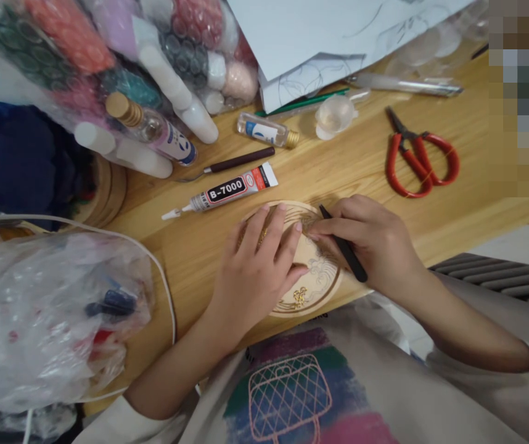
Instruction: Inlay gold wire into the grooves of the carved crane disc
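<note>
Left-hand grip lies palm down with fingers spread over the round wooden panel, covering it from about 8 to 12 o'clock. Right-hand grip pinches black tweezers at the panel's 2 o'clock; whether its fingertips also hold something fine, I cannot tell, since they blur against the drawn lines. The panel rests on the counter, close to the near edge. It looks thin, stiff and light, apt to slide unless pressed down. Gold ornament at its 5 o'clock seems delicate and easily bent, so the plain rim near 4 o'clock should be the safest hold. Beyond the panel lie a B-7000 glue tube at 11 o'clock and red-handled snips at 2 o'clock.
</note>
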### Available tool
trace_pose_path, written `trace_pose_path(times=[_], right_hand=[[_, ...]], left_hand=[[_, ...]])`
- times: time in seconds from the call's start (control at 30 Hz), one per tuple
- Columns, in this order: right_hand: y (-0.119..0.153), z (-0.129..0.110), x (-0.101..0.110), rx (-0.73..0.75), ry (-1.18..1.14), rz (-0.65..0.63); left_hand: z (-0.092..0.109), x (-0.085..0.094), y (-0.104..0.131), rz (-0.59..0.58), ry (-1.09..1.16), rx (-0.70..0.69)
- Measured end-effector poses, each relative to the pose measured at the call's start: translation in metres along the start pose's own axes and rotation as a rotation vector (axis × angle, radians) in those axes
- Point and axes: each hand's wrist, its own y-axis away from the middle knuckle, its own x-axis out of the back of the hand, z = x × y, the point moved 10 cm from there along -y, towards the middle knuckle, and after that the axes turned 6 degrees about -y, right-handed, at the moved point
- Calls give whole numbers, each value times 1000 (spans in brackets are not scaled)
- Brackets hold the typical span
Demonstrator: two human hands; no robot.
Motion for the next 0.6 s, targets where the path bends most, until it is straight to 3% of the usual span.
trace_pose_path(times=[0.6], right_hand=[[-2, 4, -1, -133, -32, 18]], left_hand=[[-1, -3, 1, -28, 49, 9]])
